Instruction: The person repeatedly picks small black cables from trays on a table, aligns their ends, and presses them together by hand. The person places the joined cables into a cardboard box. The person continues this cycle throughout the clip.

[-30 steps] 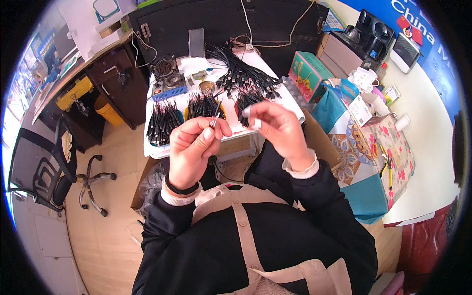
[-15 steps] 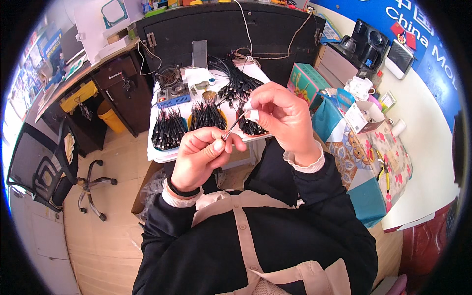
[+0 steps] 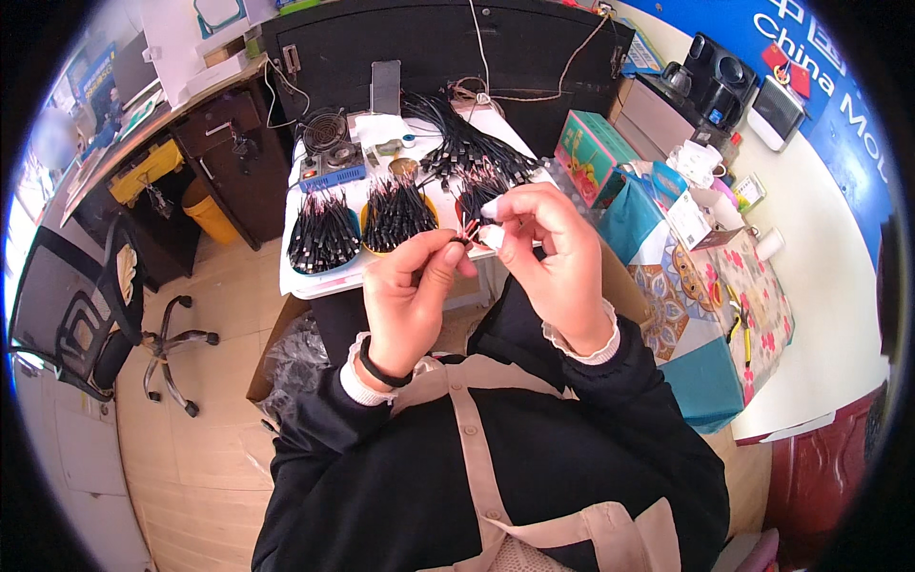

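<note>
In front of my chest, over the near edge of the white table (image 3: 303,282), both hands meet at a short black cable (image 3: 466,235) with thin red and white wire ends. My left hand (image 3: 412,296) pinches it between thumb and forefinger, a black band round the wrist. From the other side, my right hand (image 3: 556,255) closes thumb and forefinger at the wire ends, with white wraps on those fingertips. Just beyond lie bundles of similar cables, one in a blue tray (image 3: 355,250) and one in a yellow tray (image 3: 437,215); a third bundle is partly hidden behind my right hand.
A small fan (image 3: 327,131) and a blue device (image 3: 332,176) stand at the table's back left, near a loose cable pile (image 3: 477,153). To the right, a floral-covered surface (image 3: 762,305) holds yellow-handled pliers (image 3: 742,329). An office chair (image 3: 105,315) stands left.
The hands have drawn closer together and moved slightly upward. The cable that stretched slantwise between them now shows mainly its coloured wire ends.
</note>
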### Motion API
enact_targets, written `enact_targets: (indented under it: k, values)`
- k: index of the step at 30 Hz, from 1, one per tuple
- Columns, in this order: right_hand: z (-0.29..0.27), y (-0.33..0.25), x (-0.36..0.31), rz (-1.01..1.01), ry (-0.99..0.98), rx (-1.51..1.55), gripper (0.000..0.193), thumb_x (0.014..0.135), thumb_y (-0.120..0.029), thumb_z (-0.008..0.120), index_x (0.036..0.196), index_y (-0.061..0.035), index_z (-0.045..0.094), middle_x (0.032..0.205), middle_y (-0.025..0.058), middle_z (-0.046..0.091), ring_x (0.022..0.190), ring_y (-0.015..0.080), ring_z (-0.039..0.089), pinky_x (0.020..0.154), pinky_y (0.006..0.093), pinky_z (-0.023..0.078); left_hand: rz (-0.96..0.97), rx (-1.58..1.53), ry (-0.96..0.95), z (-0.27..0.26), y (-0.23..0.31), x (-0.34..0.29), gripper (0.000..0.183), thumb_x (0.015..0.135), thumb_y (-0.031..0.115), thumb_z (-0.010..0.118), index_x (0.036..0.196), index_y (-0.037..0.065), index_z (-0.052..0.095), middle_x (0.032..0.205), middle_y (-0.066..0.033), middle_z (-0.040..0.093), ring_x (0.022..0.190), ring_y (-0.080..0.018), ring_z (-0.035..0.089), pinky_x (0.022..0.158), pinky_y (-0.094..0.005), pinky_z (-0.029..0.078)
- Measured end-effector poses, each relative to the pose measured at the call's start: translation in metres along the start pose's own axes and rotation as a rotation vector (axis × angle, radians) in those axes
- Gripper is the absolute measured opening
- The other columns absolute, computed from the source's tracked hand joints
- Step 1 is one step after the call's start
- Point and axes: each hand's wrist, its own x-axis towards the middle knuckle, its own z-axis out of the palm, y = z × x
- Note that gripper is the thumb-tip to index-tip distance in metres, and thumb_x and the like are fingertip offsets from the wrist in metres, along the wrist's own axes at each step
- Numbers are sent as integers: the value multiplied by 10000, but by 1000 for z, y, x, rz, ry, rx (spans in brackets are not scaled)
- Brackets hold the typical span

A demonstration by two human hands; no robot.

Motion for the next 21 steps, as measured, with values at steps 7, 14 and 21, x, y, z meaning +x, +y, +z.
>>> enact_targets:
  k: [7,14,21]
  values:
    - [-2,3,-10,101,-16,3,105,858,-3,664,943,47,630,942,56,595,720,45,536,604,170,405,49,135,24,8,-12,-2,144,923,52,607,1026,-38,652,750,-32,669,641,-49,546,579,-186,434]
    - [7,11,-12,127,50,278,103,887,-41,641,949,41,645,893,47,635,658,49,532,614,175,411,0,-27,7,9,-18,-3,137,935,53,589,1023,-30,654,742,-22,639,587,-29,490,520,-168,380]
    - [5,23,-14,696,-92,937,137,921,-98,591,1023,-10,613,872,46,633,773,120,603,676,244,483,-324,-548,-185,3,-21,0,159,963,77,537,992,-36,644,725,-37,622,497,-17,365,441,-161,251]
